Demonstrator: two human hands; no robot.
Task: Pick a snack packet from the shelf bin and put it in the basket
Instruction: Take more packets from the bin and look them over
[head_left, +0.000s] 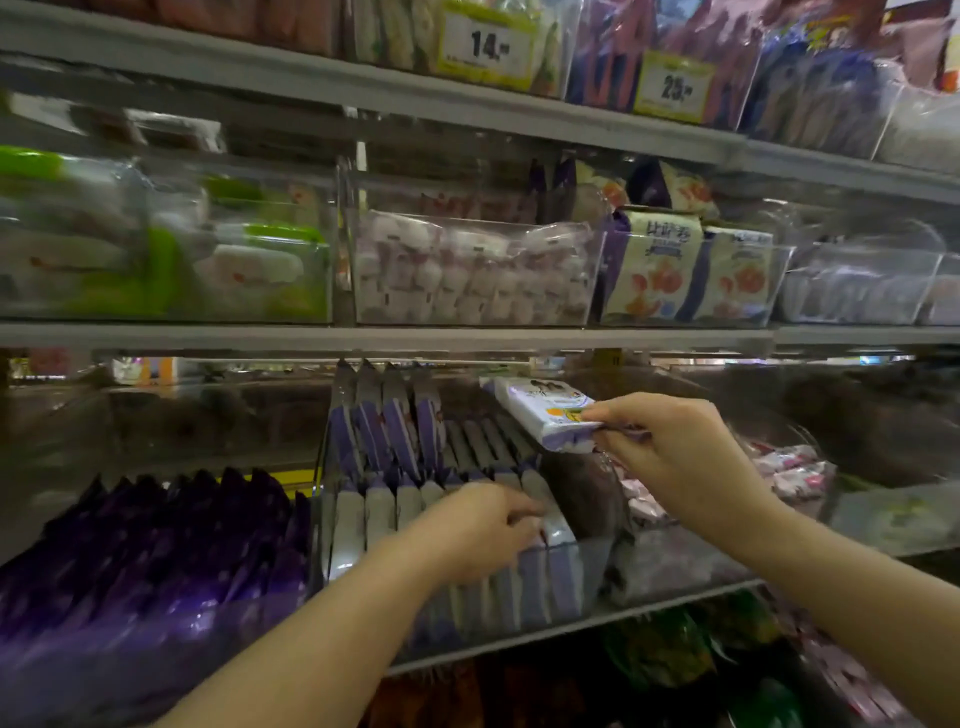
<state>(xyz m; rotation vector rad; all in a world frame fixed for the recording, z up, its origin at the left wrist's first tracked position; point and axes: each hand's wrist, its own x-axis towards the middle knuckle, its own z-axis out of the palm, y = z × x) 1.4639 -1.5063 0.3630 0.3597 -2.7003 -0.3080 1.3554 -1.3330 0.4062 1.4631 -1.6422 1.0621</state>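
1. Your right hand (675, 457) pinches the snack packet (545, 410) by its near right end, thumb and fingertips closed tight on the sealed edge.
2. The packet hangs clear above the shelf bin (592, 566), over its back right corner. Its long axis runs from your grip up and to the left, toward the back of the shelf.
3. Your left hand (478, 530) is lower and nearer, reaching over the bin's front edge. Its fingers are curled on the tops of the front row of packets (379, 514) at the row's right end. Blur hides whether they actually grip one.
4. The right hand alone carries the task's thing, so the coming move is likely its own: draw the packet back toward you, past the bin's front wall.
5. The upper shelf edge (415, 338) sits close above the lifted packet, so headroom looks tight. The way out is toward you and down.
6. Dark purple packs (156, 561) fill the space left of the bin, and pink packets (795, 467) lie to its right.
7. The basket is not in view, so you cannot tell from here which way it lies.
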